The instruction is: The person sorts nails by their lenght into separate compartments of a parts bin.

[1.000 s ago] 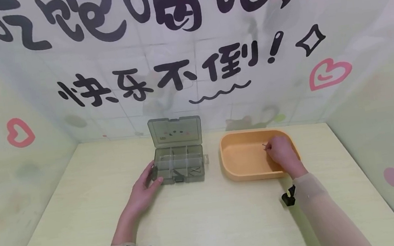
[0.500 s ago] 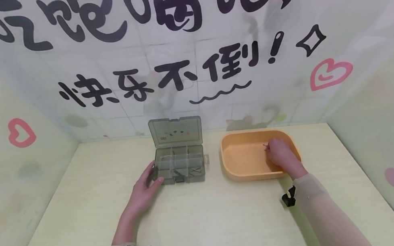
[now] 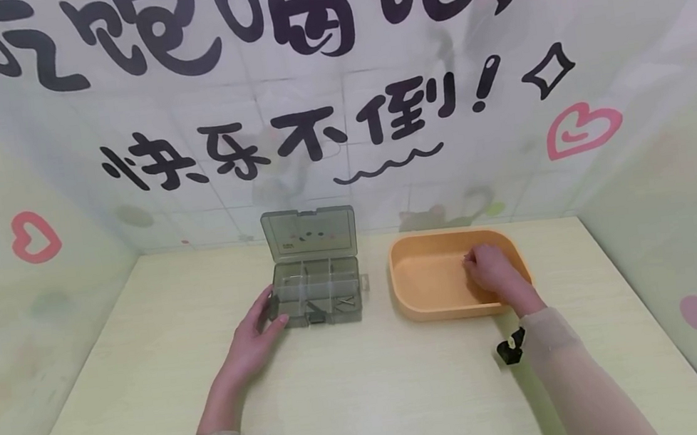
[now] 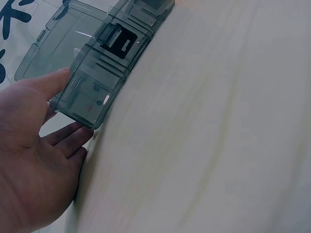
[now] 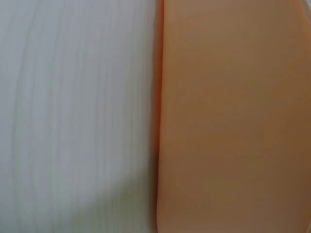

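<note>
Head view: my left hand (image 3: 253, 343) clamps the compartment box (image 3: 348, 316) at its left end; inside the orange tray (image 3: 443, 313), I cannot tell my right hand's (image 3: 493, 269) fingertip closure.

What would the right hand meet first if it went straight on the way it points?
Most likely the orange tray: the right hand reaches inside it. Depth is unclear, so floor or far wall could come first.

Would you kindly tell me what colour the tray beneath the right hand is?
The tray is light orange; the head view shows it best.
</note>
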Available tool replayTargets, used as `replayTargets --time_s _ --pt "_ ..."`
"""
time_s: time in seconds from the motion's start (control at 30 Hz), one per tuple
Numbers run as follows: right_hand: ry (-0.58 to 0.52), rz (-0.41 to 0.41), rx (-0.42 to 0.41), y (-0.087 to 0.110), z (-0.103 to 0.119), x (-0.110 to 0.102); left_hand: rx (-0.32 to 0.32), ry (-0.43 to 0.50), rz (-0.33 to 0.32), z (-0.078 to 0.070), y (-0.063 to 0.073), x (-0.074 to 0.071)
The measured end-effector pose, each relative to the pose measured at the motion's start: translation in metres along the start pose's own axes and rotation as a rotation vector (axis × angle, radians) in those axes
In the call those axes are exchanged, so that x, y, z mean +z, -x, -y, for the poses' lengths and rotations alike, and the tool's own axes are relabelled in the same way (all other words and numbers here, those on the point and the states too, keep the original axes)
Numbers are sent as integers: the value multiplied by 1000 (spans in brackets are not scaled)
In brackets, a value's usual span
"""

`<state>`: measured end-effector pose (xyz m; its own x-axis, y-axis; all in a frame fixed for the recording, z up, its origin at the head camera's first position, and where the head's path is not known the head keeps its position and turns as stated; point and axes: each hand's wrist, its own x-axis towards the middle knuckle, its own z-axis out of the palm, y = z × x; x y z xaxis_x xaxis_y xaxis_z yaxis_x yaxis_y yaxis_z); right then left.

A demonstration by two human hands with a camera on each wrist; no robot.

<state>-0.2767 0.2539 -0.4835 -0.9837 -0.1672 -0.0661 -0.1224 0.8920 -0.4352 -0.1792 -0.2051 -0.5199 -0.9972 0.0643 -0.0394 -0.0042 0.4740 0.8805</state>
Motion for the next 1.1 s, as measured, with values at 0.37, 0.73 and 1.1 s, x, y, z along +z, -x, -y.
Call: replayTargets --time_s 0.37,0.73,1.1 --pt "-145 -23 -99 5 19 -7 5 16 -1 2 -1 0" --pt "-224 -67 -174 12 51 -12 6 18 0 2 0 0" --pt "-314 -41 -242 9 90 -5 8 27 -2 2 0 -1"
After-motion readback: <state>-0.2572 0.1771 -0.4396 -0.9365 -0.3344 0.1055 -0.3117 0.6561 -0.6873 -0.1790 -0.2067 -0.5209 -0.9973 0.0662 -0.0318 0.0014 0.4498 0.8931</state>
